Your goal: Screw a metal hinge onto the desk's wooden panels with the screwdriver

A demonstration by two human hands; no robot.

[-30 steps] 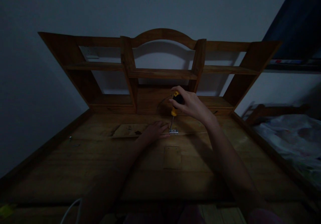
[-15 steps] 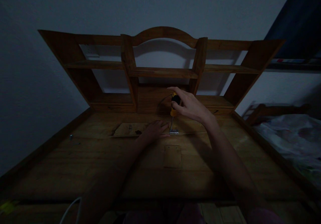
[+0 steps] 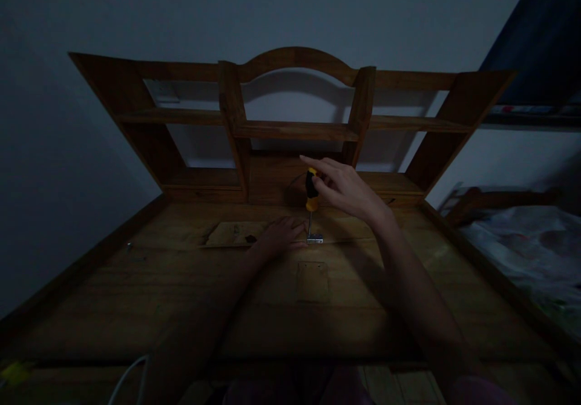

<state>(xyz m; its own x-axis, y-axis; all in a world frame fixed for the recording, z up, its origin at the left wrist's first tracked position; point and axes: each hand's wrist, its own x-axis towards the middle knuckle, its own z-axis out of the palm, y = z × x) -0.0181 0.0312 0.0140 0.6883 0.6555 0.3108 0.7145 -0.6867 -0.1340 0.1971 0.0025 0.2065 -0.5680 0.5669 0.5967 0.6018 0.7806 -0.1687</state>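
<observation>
The right hand (image 3: 345,190) pinches a yellow-and-black screwdriver (image 3: 311,193), its tip at a small silver metal hinge (image 3: 316,239) below. Left of this grip, the left hand (image 3: 282,234) lies flat, fingers a bit spread.

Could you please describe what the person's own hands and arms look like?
The left hand and right hand are bare, with no glove, ring or watch that I can make out. The right forearm is uncovered; a dull pinkish sleeve shows near the bottom edge. Any left sleeve is lost in the dark.
</observation>
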